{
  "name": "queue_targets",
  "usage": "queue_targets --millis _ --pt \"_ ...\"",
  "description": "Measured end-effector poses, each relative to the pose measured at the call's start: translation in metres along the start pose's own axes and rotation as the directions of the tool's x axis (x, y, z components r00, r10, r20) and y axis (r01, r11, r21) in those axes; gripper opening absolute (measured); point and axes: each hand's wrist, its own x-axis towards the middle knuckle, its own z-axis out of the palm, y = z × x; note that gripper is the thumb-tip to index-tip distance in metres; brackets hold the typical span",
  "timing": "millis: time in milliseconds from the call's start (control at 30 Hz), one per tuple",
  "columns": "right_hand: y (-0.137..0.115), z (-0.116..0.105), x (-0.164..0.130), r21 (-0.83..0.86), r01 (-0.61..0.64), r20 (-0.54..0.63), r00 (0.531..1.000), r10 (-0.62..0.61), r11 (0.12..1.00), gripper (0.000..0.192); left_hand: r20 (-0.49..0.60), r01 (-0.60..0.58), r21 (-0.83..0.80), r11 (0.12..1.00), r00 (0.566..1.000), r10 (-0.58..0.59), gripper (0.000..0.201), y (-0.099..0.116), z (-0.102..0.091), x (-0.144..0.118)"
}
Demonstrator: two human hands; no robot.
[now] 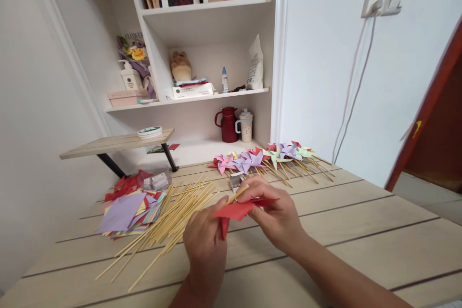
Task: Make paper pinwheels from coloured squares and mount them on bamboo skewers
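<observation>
Above the table, a red paper pinwheel (234,211) is held between both hands. My left hand (205,238) is closed on its left side, with the thumb on top. My right hand (279,216) pinches the right side, fingers curled over the paper's far edge. A short length of wooden stick (238,194) shows between the fingertips, along the paper; the rest of it is hidden. Just beyond the hands stands a small open silver-grey box (236,181), its contents hard to make out. To the left of my left hand lies a loose pile of bare wooden sticks (180,214).
Pinwheels on sticks (249,160) in several colours lie along the table's back edge. Coloured paper squares (122,214) are stacked at left, near a clear plastic bag (157,179). A small raised shelf (119,143) holds a round white item (149,132). Behind are a red jug (228,125) and a cup (246,126).
</observation>
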Motion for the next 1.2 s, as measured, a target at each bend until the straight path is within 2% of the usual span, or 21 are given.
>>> queue_targets --millis 233,367,433,500,633,733,867,1200 --pt "-0.001 0.000 0.000 0.026 -0.044 -0.002 0.999 0.044 0.999 0.013 0.001 -0.041 0.088 0.995 0.999 0.041 0.016 0.001 -0.004 0.004" --pt "-0.001 0.001 0.001 0.022 -0.019 -0.001 1.000 0.019 1.000 0.012 -0.024 -0.041 0.033 0.999 0.999 0.042 0.013 0.002 -0.001 0.005" --pt "-0.001 0.001 0.001 0.028 -0.003 0.010 1.000 0.003 1.000 0.012 -0.002 0.024 -0.055 0.998 1.000 -0.024 0.016 0.002 0.002 0.003" --pt "0.000 0.000 0.001 0.037 0.010 0.016 1.000 -0.011 0.999 0.013 0.069 0.149 -0.160 0.976 0.988 -0.139 0.021 0.002 0.004 0.000" --pt "0.001 -0.001 0.000 0.051 0.018 0.002 1.000 -0.018 0.999 0.010 0.189 0.413 -0.266 0.871 0.908 -0.373 0.029 0.002 0.005 -0.004" --pt "0.001 -0.001 0.000 0.033 0.015 -0.001 1.000 -0.015 0.999 0.007 0.222 0.477 -0.305 0.824 0.877 -0.426 0.033 0.001 0.004 -0.004" --pt "0.000 -0.001 0.000 0.019 0.023 0.006 1.000 -0.024 1.000 0.007 0.234 0.454 -0.319 0.832 0.889 -0.394 0.030 0.001 0.004 -0.003" --pt "0.001 -0.001 0.001 0.009 0.015 -0.005 1.000 -0.015 1.000 0.011 0.134 0.302 -0.245 0.921 0.952 -0.276 0.028 0.005 0.001 0.003"
